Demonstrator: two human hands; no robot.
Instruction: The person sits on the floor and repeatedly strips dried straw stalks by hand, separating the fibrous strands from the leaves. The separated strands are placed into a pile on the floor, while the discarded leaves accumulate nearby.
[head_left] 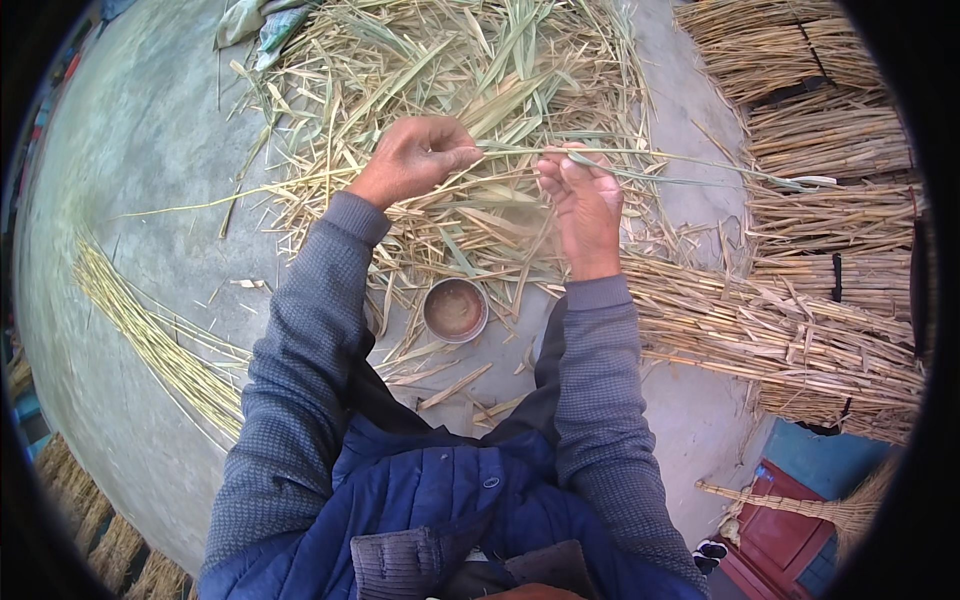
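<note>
Stretched sideways between my hands is a long thin reed stalk [690,158] with narrow green leaves. My left hand [418,158] is closed in a pinch around it, thumb against the bent fingers. My right hand [583,200], palm up, grips the stalk and a leaf between thumb and fingers. The stalk's thin yellowish end runs out past my left wrist. Beneath both hands spreads a heap of stripped dry leaves [400,80]. A small round metal bowl [455,310] stands on the floor below, between my forearms.
To the left lies a sheaf of peeled yellow-green stalks [165,345]. A large bundle of leafy reeds [740,325] is at my right, beside stacked tied bundles [830,140]. At lower right are a broom [850,512] and a red panel [780,520]. Cloth [265,25] lies at upper left.
</note>
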